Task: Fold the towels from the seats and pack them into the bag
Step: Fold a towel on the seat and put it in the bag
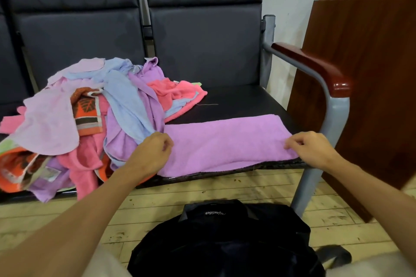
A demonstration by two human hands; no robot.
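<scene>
Black seat [236,99] | wood floor [202,189] | left hand [153,148], right hand [313,146] pinch purple towel [225,141]

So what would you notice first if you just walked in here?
Probably the bright towel pile, pink, purple, blue and orange, heaped on the left of the seat. Next, the purple towel laid flat beside it, the left hand and right hand pinching its ends.

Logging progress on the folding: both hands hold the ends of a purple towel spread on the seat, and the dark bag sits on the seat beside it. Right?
Not quite. The head view shows the dark bag on the wooden floor in front of the seat, not on it. The left hand and right hand do hold the ends of the purple towel.
</scene>
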